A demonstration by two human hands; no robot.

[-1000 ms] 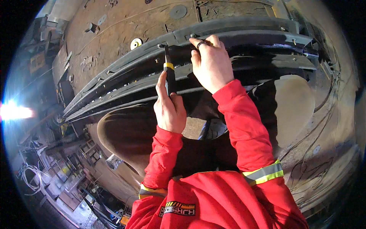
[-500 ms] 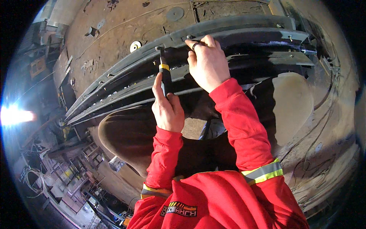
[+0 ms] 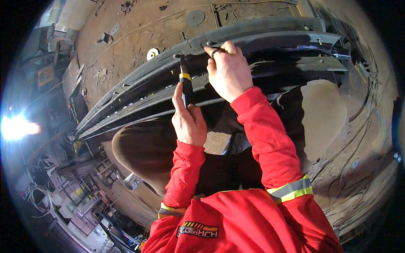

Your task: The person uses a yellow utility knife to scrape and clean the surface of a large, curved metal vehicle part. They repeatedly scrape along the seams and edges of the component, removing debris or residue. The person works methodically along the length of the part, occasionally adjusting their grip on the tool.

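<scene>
My left hand [image 3: 190, 123] is closed round the black-and-yellow handle of a chisel-like tool [image 3: 187, 86], index finger stretched along it. The narrow metal blade points away from me, its tip beside a bolt [image 3: 176, 56] on the far dark metal rail [image 3: 253, 30]. To its right, my right hand [image 3: 230, 69] bends over the same rail, fingertips pinched close to another bolt [image 3: 209, 43]. A dark ring shape shows at its fingers; whether they hold something small is hidden. Several long, dark metal rails lie side by side across my front, with bolts along them.
A pale round disc [image 3: 152, 53] and a grey flat disc [image 3: 195, 17] lie on the brown floor beyond the rails. Cables [image 3: 344, 168] run over the floor at right. A bright light [image 3: 17, 127] glares at far left, above cluttered racks and coiled cable [image 3: 40, 200].
The view has shifted slightly, so the rails and floor sit a little further right at the left side. Both hands keep nearly the same places on the rail.
</scene>
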